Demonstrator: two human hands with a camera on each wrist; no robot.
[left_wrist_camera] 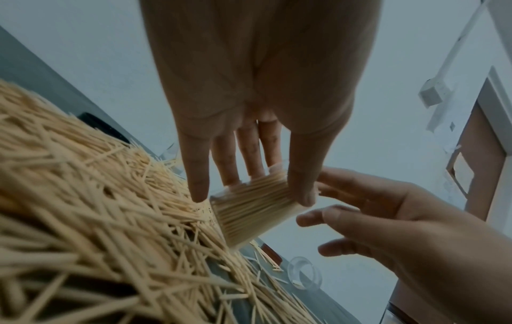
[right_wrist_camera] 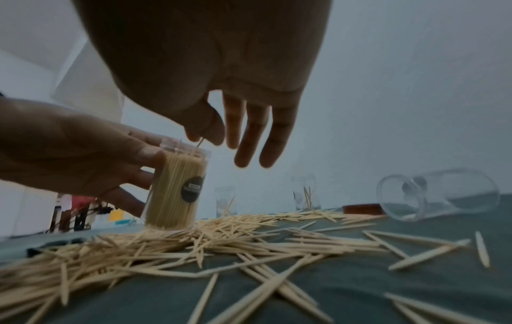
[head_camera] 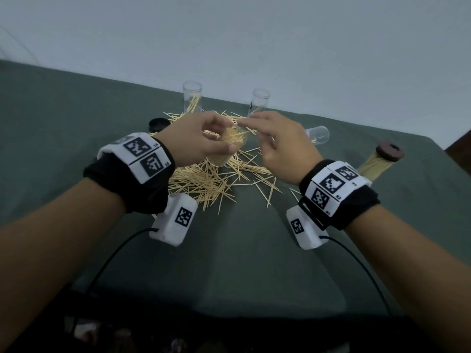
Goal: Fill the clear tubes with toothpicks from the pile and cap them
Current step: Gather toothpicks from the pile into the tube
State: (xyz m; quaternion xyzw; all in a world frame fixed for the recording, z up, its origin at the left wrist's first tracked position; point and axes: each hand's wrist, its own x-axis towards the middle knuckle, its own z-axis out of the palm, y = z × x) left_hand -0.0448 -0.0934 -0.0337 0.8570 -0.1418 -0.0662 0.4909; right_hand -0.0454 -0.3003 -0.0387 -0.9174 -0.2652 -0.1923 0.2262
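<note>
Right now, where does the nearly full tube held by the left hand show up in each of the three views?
Head: the nearly full tube sits at centre, gripped by the left hand.
Left wrist: just right of centre, the tube lies between fingers and pile.
Right wrist: left of centre, upright on the toothpick pile, black label facing the camera.
Shared landmark: the empty tube lying on its side.

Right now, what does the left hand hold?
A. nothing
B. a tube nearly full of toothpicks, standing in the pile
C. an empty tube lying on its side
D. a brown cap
B: the left hand grips a clear tube packed with toothpicks, upright on the pile, while the right hand pinches a toothpick at its mouth.
</note>
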